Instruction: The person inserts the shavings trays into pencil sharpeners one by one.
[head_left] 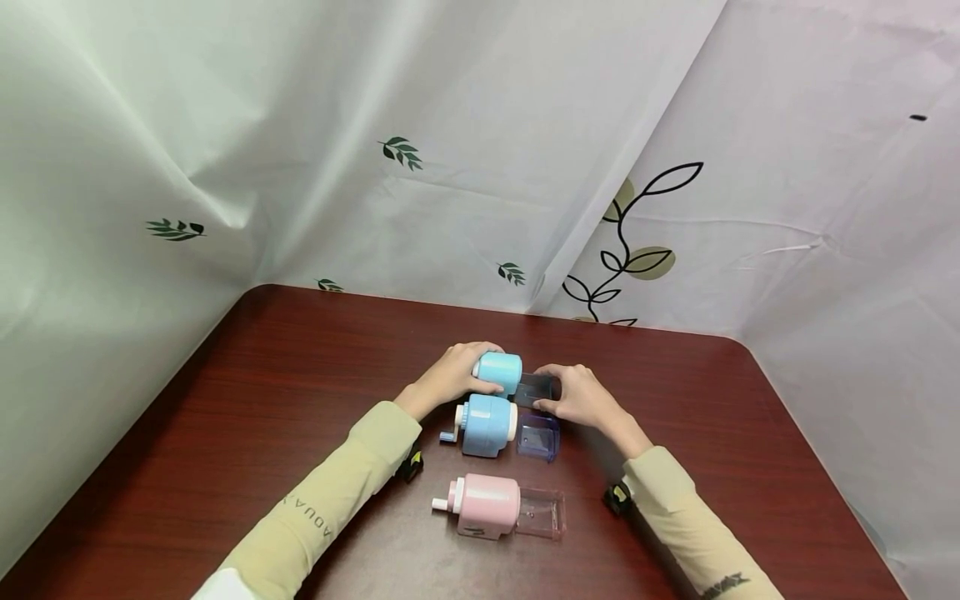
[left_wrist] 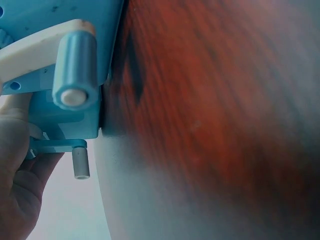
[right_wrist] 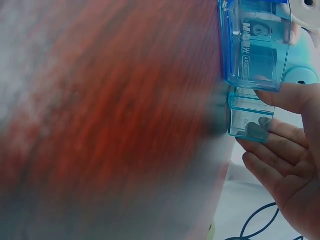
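Observation:
At the far end of a row of hand-crank pencil sharpeners, my left hand grips the turquoise pencil sharpener, fingers over its top and thumb along the near side. Its white-tipped crank shows in the left wrist view. My right hand pinches the sharpener's clear shavings drawer between thumb and fingers. The drawer sticks out on the right of the body. Nearer to me sits the blue pencil sharpener, its transparent blue drawer out on the right.
Closest to me on the dark red wooden table lies a pink pencil sharpener with its clear pink drawer out on the right. A white leaf-patterned curtain hangs behind the table and along both sides.

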